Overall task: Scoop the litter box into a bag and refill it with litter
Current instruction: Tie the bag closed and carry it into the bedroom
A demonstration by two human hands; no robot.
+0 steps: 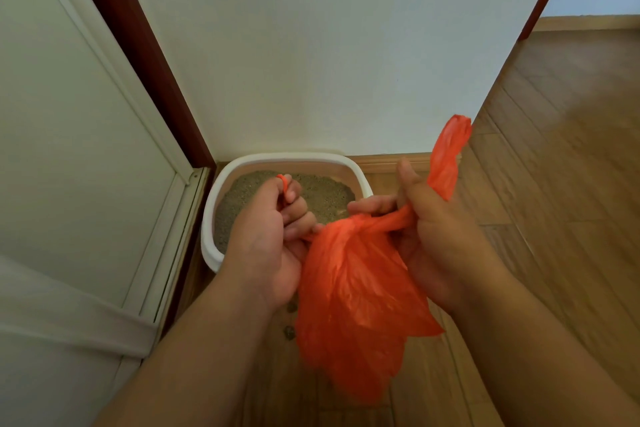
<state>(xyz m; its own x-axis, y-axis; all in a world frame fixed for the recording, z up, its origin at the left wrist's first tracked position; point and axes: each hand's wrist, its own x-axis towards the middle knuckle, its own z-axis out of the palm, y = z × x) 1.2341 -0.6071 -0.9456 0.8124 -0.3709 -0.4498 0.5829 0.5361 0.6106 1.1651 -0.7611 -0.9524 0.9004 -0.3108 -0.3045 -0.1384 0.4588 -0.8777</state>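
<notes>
Orange bag (356,288), both hands' fingers (294,211) clamped on handles, litter box (242,163) behind

hands (263,236): two, bare, no gloves | forearms: bare, no sleeves visible | wrists: no rings or watch seen
</notes>
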